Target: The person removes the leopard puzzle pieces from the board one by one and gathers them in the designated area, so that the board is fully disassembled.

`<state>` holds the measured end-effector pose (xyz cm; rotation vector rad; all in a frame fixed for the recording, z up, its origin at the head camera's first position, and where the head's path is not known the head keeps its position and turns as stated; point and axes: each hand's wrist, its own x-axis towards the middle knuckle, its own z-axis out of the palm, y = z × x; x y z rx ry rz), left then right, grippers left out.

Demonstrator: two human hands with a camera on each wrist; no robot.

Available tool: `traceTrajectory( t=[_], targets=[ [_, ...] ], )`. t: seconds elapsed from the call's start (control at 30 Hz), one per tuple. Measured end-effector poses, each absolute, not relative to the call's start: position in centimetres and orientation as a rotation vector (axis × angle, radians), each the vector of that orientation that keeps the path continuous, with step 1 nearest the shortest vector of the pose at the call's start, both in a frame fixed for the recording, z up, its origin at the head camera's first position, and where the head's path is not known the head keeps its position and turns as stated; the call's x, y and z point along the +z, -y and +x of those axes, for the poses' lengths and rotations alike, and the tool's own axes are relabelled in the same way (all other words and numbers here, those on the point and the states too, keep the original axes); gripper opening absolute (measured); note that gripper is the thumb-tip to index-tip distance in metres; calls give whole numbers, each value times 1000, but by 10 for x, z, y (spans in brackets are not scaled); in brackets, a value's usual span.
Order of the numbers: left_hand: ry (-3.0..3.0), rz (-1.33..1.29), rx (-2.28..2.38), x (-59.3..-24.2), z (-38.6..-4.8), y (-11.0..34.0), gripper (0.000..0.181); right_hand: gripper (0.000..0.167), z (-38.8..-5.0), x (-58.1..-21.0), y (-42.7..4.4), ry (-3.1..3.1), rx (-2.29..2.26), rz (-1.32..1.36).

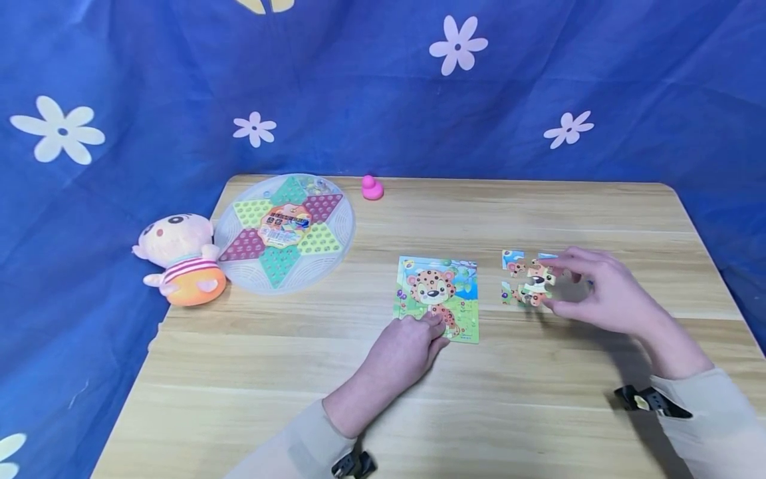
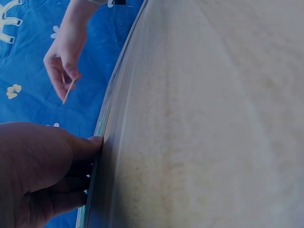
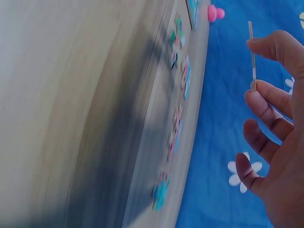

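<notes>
My left hand [image 1: 409, 346] rests on the lower part of a puzzle board [image 1: 435, 289] printed with a leopard cub. In the left wrist view, its thumb and fingers touch the board's face near the edge. To the right, my right hand [image 1: 604, 293] pinches a puzzle piece [image 1: 540, 279] showing part of a leopard face, held above the table. The right wrist view shows this puzzle piece [image 3: 253, 57] edge-on between thumb and fingertips. Several loose puzzle pieces [image 3: 175, 128] lie on the wood below, partly hidden by that hand in the head view.
A round Chinese checkers board [image 1: 284, 233] lies at the back left, with a plush doll [image 1: 182, 263] beside it at the table's left edge. A pink rubber duck [image 1: 372, 189] stands near the back edge. Blue flowered cloth [image 1: 359, 86] hangs behind the wooden table [image 1: 269, 379].
</notes>
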<state>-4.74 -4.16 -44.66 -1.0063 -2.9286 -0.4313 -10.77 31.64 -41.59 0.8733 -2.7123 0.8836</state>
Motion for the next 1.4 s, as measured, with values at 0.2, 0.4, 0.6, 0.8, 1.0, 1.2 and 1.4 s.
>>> traceTrajectory(
  t=[0.2, 0.4, 0.6, 0.8, 1.0, 1.2, 1.4],
  targets=[
    [2931, -992, -443, -449, -47, 42, 19, 68, -101, -418, -341, 2727, 882, 829],
    [2938, -972, -473, -450, -46, 42, 21, 65, -93, -421, -364, 2766, 911, 704],
    [2935, -968, -472, -451, -46, 42, 20, 65, -88, -427, -387, 2782, 925, 606],
    [2940, -956, -500, -453, -45, 44, 20, 65, -91, -440, -392, 2761, 966, 670],
    [2927, -982, -454, -451, -46, 44, 20, 60, -96, -453, -377, 2876, 969, 755],
    [2910, -1022, -400, -449, -48, 46, 19, 57, -105, -459, -364, 2949, 907, 827],
    [2908, -1048, -402, -448, -48, 47, 22, 57, -109, -461, -357, 2966, 890, 834]
  ],
)
